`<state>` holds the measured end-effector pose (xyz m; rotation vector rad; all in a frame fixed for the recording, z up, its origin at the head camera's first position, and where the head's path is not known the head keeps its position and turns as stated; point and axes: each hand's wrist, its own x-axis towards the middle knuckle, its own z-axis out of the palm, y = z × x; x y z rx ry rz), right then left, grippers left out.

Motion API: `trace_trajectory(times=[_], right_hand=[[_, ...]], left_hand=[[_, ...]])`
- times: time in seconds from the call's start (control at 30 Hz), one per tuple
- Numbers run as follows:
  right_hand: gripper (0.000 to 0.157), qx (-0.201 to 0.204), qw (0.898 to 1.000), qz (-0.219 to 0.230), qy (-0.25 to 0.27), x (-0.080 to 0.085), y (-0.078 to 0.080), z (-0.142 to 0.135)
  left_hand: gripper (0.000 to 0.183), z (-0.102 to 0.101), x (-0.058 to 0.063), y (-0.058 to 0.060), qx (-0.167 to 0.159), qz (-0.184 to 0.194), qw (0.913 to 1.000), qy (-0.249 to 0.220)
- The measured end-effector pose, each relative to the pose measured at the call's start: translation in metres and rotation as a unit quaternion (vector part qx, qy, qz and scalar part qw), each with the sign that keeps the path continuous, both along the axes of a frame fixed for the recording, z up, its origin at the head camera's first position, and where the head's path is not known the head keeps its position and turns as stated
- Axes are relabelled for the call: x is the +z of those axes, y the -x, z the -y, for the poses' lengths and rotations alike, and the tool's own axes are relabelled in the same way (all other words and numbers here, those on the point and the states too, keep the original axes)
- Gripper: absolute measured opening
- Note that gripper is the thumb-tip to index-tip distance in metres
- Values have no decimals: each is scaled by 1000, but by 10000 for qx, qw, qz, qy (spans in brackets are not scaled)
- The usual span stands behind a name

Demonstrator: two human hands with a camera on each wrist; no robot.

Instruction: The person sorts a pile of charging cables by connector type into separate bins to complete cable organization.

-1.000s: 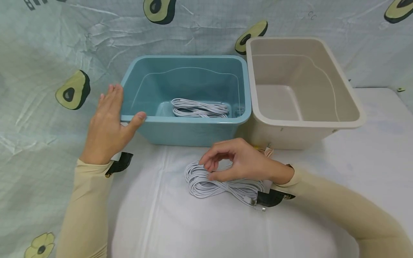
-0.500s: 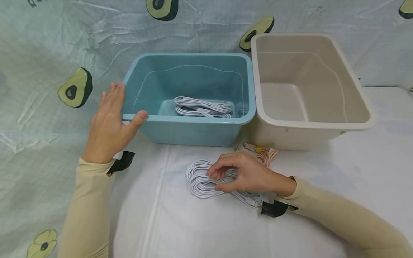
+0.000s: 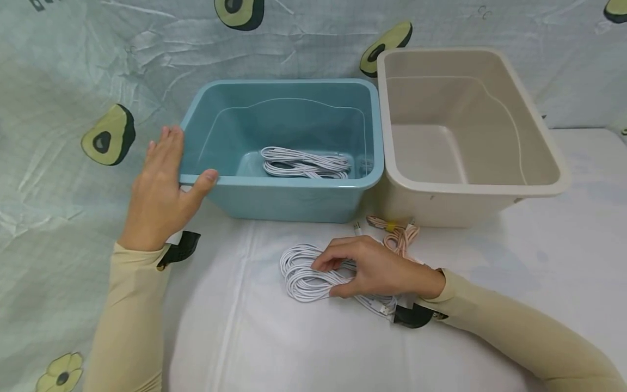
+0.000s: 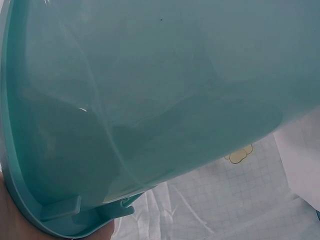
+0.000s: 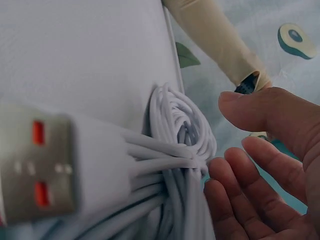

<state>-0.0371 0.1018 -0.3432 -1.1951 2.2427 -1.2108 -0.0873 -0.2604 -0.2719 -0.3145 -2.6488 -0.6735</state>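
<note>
My left hand (image 3: 159, 193) rests on the left front corner of a blue plastic bin (image 3: 289, 201), fingers along its side and thumb on the front rim. Inside that bin lies a bundle of white cable (image 3: 303, 163). On the white cloth in front, my right hand (image 3: 379, 269) is over a larger coiled white USB cable (image 3: 306, 283), its thumb and fingers spread apart. In the right wrist view the fingertips are close against the tied cable (image 5: 182, 125); whether they touch it I cannot tell. A USB plug (image 5: 40, 170) fills the near left there.
A beige bin (image 3: 465, 204) stands against the blue bin's right side. Behind the right hand lies a pinkish cable (image 3: 401, 237) with a yellow tie, near the beige bin's base. A wall sheet with avocado prints (image 3: 109, 135) hangs behind and left.
My right hand has lowered toward the coiled cable and moved slightly nearer to me, uncovering more of the pinkish cable. The left hand stays on the blue bin.
</note>
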Motion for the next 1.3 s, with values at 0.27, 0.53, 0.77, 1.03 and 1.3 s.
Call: trace_trajectory(times=[0.27, 0.53, 0.77, 1.03, 1.3], right_hand=[[50, -227, 9996, 176, -25, -3, 0, 1], [54, -520, 9950, 854, 25, -7, 5, -2], [51, -452, 9924, 1146, -41, -6, 7, -5], [49, -513, 9922, 1111, -252, -2, 6, -7], [47, -575, 9921, 859, -716, 0, 0, -7]], left_hand=[[101, 0, -1, 1, 8, -13, 10000, -92], [105, -1, -1, 1, 43, -55, 10000, -62], [107, -1, -1, 1, 29, -94, 9999, -83], [106, -1, -1, 1, 47, -39, 9999, -107], [108, 0, -2, 2, 29, -82, 9999, -127]])
